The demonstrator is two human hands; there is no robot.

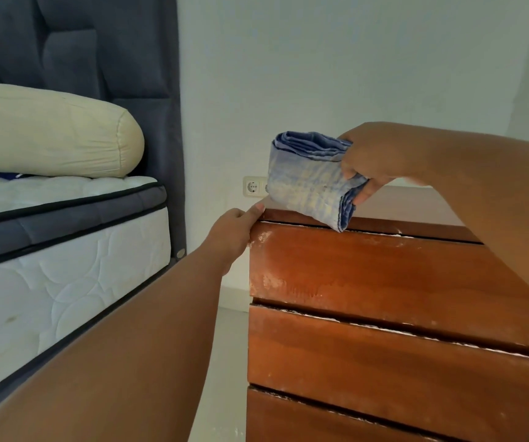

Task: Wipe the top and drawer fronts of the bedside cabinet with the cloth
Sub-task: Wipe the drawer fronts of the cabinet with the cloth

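The bedside cabinet (384, 275) is reddish-brown wood with three drawer fronts stacked one above another, dusty white along the left edge and the gaps. My right hand (374, 161) holds a folded blue-and-cream cloth (311, 183) just above the cabinet's top front edge, the cloth's lower corner hanging over the gap above the top drawer. My left hand (234, 231) grips the cabinet's upper left corner, thumb resting on the top. Most of the cabinet's top is hidden behind my right arm.
A bed with a white mattress (65, 269), dark padded headboard (75, 46) and cream bolster pillow (49, 132) stands to the left. A wall socket (253, 186) sits on the white wall behind the cabinet. A narrow strip of floor (228, 362) separates bed and cabinet.
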